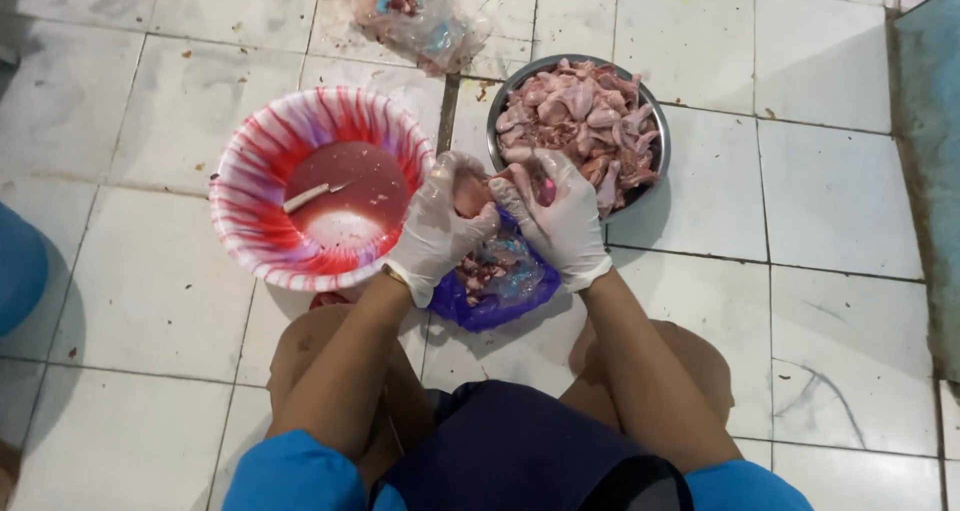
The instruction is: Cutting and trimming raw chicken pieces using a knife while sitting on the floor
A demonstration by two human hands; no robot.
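Two white-gloved hands meet over a purple bag (492,306) of scraps. The left hand (437,229) and right hand (560,218) curl their fingers around a raw chicken piece (473,196) between them. Just beyond the fingertips sits a metal bowl (655,121) of chicken; left of them, a red-striped basin (262,233).

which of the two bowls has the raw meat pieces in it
The round metal bowl beyond the right hand is heaped with them. The red-and-white striped plastic bowl holds only pinkish liquid.

We count two gloved hands, left (437,226) and right (560,216), two bowls, one red-striped plastic (250,221) and one metal (655,166), and two plastic bags, purple (480,311) and clear (430,21).
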